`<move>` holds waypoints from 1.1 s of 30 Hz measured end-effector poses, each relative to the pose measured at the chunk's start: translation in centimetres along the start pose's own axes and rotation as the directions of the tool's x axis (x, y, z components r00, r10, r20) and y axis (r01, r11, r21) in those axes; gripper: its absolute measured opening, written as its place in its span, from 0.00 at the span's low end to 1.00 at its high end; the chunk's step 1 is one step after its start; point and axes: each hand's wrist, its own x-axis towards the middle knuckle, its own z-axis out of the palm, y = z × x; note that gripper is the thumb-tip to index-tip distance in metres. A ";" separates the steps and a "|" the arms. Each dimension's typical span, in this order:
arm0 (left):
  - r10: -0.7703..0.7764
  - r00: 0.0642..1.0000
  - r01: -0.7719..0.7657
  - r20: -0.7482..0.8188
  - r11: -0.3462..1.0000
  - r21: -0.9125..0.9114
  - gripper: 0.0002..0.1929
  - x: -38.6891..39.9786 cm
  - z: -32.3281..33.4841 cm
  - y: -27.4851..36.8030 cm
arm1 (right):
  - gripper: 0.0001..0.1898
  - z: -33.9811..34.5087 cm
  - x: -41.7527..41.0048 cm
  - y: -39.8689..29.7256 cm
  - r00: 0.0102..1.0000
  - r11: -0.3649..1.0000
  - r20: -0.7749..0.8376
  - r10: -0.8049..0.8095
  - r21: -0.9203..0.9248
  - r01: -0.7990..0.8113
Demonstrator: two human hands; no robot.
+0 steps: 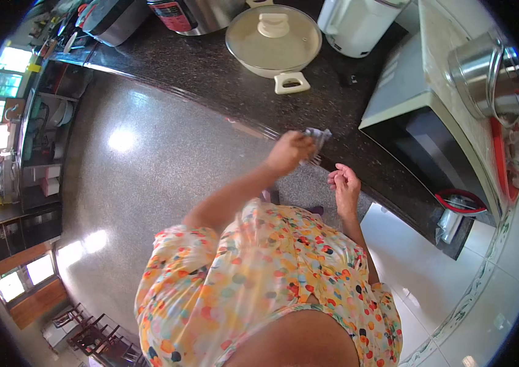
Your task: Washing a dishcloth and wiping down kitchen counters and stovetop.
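Observation:
My left hand [292, 149] is closed on a crumpled striped cloth [318, 137] at the front edge of the dark speckled countertop [259, 98]. The hand is slightly blurred. To its right, my right hand [345, 181] is held up beside the counter edge, holding nothing, its fingers loosely bent and a little apart. Beyond the hands, a cream pan with a glass lid [282, 48] stands on the counter, one of its handles pointing towards me.
A microwave oven [434, 147] stands on the right, with a steel pot [484, 75] on top. At the back are a white jug-like appliance [356, 27] and a steel appliance [200, 16]. A red-rimmed item [461, 202] lies by the microwave. Speckled floor [149, 151] lies left.

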 end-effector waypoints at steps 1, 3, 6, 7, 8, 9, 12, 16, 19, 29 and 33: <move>-0.004 1.000 0.004 -0.007 1.000 0.005 0.11 0.1 -0.2 0.1 | 0.12 0.5 0.1 -0.4 1.000 1.000 0.007 -0.005 -0.004 0.005; -0.054 0.998 0.054 0.018 0.998 -0.025 0.11 -0.1 -0.8 -0.1 | 0.12 1.1 0.1 -0.8 1.000 0.999 0.001 0.006 -0.040 -0.006; -0.088 0.994 0.086 0.064 0.996 0.029 0.12 -2.3 -2.8 -5.2 | 0.12 1.6 0.1 -0.9 1.000 0.998 -0.010 -0.011 -0.057 0.011; -0.079 0.996 0.081 -0.040 0.996 0.043 0.12 -3.3 -3.7 -7.3 | 0.12 1.7 0.2 -0.7 1.000 0.998 -0.006 -0.012 -0.059 0.011; -0.100 0.995 0.098 0.025 0.991 0.091 0.13 -3.3 -6.0 -8.6 | 0.12 1.7 0.1 -0.4 0.999 0.999 -0.036 -0.003 -0.043 0.002; -0.126 0.988 0.113 0.086 0.983 0.145 0.13 -3.2 -8.4 -9.9 | 0.12 1.9 0.2 -0.1 0.998 1.000 -0.061 0.002 -0.026 -0.004; -0.496 0.863 0.506 0.098 0.848 -0.157 0.13 -6.0 -11.0 -14.8 | 0.12 3.6 0.4 -0.1 1.000 0.994 0.011 -0.021 -0.106 0.023; -0.349 0.898 0.301 0.270 0.932 0.204 0.14 -3.6 -14.5 -13.2 | 0.17 7.0 1.9 -0.4 0.928 0.851 0.153 -0.340 -0.371 0.373; -0.337 0.903 0.275 0.268 0.931 0.241 0.17 -4.5 -15.3 -12.5 | 0.17 11.0 3.6 -3.5 0.744 0.605 0.330 -0.581 -0.436 0.666; -0.837 0.266 0.795 0.478 0.470 0.382 0.10 -30.6 -10.8 -8.7 | 0.18 23.1 9.1 -6.7 0.427 0.099 0.579 -0.695 -0.510 0.854; -0.820 -0.149 0.893 0.553 0.129 0.432 0.09 -42.4 -8.8 -0.8 | 0.18 24.2 11.4 -4.6 0.568 0.093 0.626 -0.534 -0.625 0.775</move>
